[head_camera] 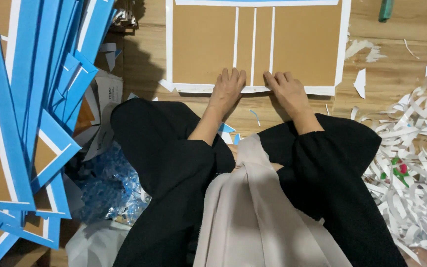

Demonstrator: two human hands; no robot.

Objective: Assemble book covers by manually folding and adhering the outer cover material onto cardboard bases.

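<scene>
Small craft workshop on a wooden floor (401, 74): stacked blue-edged cardboard panels (21, 118) at left of frame, heap of white paper strips (416, 163) at right, scraps scattered between.

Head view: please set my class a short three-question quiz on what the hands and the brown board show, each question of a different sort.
1. True or false: both hands press the near edge of the brown board.
2. Which lies to the person's right? A) blue-edged boards B) white paper strips C) a metal tray
3. Fill in: the board's border is ____.

Key:
1. True: left hand and right hand rest there.
2. B: white paper strips.
3. White.
</scene>
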